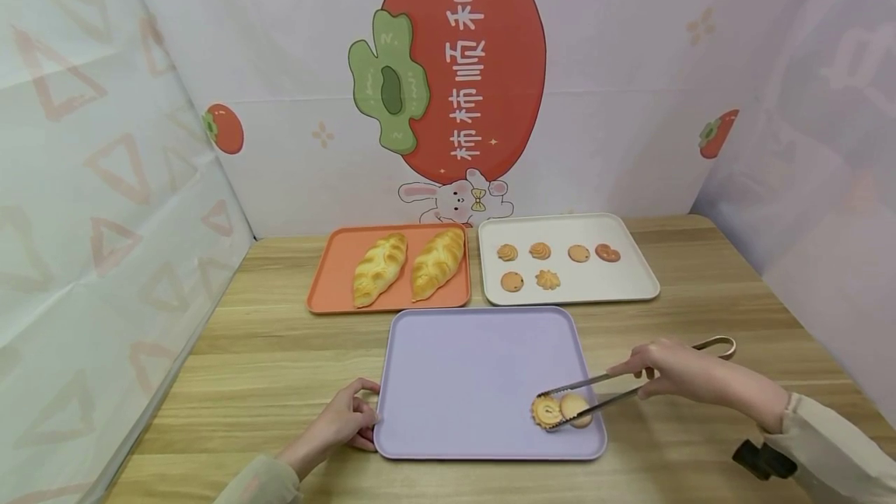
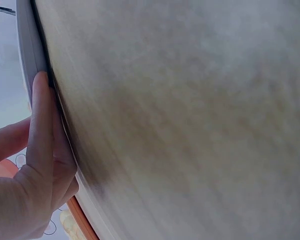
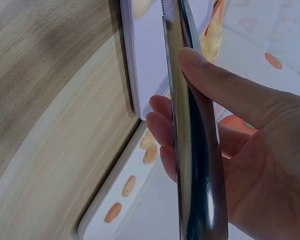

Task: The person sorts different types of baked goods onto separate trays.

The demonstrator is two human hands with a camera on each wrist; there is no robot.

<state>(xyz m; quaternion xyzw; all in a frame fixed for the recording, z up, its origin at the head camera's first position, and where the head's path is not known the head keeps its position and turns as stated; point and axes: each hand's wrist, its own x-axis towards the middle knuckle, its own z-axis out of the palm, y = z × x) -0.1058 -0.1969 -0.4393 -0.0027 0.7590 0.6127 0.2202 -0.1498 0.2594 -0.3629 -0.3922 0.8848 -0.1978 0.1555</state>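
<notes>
My right hand (image 1: 679, 376) grips metal tongs (image 3: 197, 150), thumb on one arm and fingertips on the other in the right wrist view. The tongs' tips lie on either side of a scalloped cookie (image 1: 544, 412) at the lower right of the lavender tray (image 1: 476, 379). Beside it lies a round plain cookie (image 1: 578, 406), partly covered by the lower tong arm. At the tray's left rim rests my left hand (image 1: 343, 417), its fingertips against the outer edge; the left wrist view shows one finger (image 2: 40, 100) stretched along that side.
Behind stands an orange tray (image 1: 332, 282) with two long breads (image 1: 380, 269). Next to it, a white tray (image 1: 616, 282) carries several small cookies (image 1: 547, 279) and a pretzel (image 1: 607, 253). Printed cloth walls (image 1: 616, 138) bound the wooden table (image 1: 280, 348) at the back and sides.
</notes>
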